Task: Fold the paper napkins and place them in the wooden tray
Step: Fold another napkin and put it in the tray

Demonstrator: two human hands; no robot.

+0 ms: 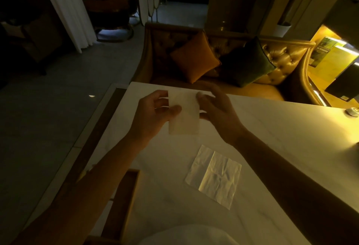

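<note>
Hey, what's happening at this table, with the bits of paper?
A person is folding paper napkins. Both hands hold one folded napkin up above the pale table: the left hand pinches its left edge, the right hand its right. A second napkin lies opened flat and creased on the table, untouched. The wooden tray sits at the near left, mostly hidden by the left arm.

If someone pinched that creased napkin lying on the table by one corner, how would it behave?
The unfolded napkin would probably droop limply: it looks thin, with soft fold creases. Likely very light, so a push might crumple or slide it on the smooth table.
</note>
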